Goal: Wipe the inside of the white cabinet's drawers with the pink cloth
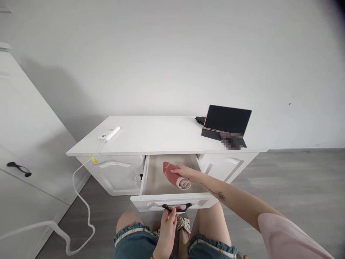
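A drawer [156,180] stands pulled out from the white desk, with its bare bottom showing. My left hand [167,228] has its fingers closed on the black drawer handle [185,206] at the front panel. Inside the opening, my right hand [185,172] grips a pink sock bundle [170,173], its pale cuff rolled up at the near end. The bundle is over the drawer; whether it touches the bottom I cannot tell.
On the white desktop [151,135] a tablet [228,118] leans on a dark stand at the right, beside a black item [200,120]. A white device [111,133] with a cable [87,208] lies left. My knees are below the drawer. A white cabinet [29,144] stands left.
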The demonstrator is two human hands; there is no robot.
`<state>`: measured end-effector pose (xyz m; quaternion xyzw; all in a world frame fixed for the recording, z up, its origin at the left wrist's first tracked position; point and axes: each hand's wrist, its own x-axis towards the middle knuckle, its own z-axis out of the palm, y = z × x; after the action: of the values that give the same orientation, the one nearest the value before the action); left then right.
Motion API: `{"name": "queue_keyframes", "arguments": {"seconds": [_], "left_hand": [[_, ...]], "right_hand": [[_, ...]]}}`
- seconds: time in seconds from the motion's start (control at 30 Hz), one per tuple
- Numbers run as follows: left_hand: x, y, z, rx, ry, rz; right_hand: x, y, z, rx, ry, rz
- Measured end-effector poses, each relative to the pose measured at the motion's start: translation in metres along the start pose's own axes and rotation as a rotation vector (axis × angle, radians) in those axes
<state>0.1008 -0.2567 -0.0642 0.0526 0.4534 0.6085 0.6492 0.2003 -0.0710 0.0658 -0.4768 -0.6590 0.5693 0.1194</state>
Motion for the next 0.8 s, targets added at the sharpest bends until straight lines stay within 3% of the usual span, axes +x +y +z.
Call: {"name": "queue_keyframes", "arguments": {"seconds": [0.07, 0.17, 0.33, 0.4, 0.67, 0.8], "left_hand": [[-0.004, 0.003, 0.004, 0.018, -0.035, 0.014], [-0.005, 0.005, 0.007, 0.037, -0.040, 0.020], [0.000, 0.000, 0.004, 0.068, -0.025, 0.047], [0.001, -0.001, 0.002, 0.088, -0.025, 0.045], [0.002, 0.003, 0.000, 0.121, -0.060, 0.053], [0.004, 0.004, -0.002, 0.124, -0.126, 0.045]], "right_hand": [[0.016, 0.000, 0.013, -0.283, -0.024, -0.027], [0.028, 0.004, 0.031, -0.455, -0.035, -0.126], [0.031, 0.022, 0.046, -0.860, -0.406, -0.601], [0.034, 0.029, 0.048, -0.915, -0.453, -0.671], [0.069, 0.042, 0.046, -1.047, -0.256, -0.606], [0.093, 0.042, 0.039, -0.850, -0.103, -0.369]]}}
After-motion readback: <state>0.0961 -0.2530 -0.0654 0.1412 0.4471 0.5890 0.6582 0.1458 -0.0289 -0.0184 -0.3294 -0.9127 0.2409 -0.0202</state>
